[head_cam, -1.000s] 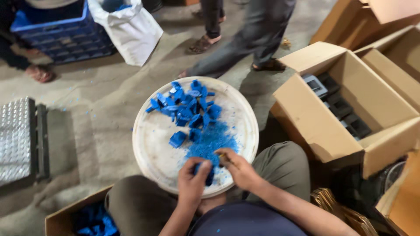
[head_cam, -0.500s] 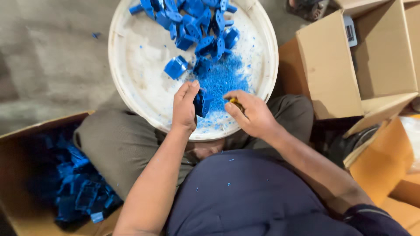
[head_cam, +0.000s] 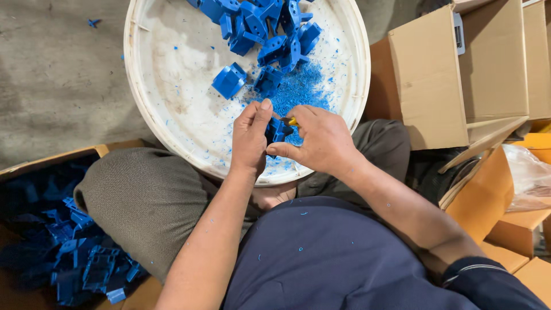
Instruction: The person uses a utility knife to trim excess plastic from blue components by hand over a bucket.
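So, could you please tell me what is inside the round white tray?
The round white tray holds a pile of blue plastic parts and blue shavings. The left hand and right hand hide its near rim and most of the part they grip.

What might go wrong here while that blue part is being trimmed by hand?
The small yellow-handled tool in the right hand works close to the left hand fingers pinching the blue plastic part; a slip could nick them. The white round tray rests on the knees, so it might tip, spilling the blue shavings.

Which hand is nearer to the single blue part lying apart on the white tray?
Left. The left hand is just below the single blue part on the white tray; the right hand is farther right.
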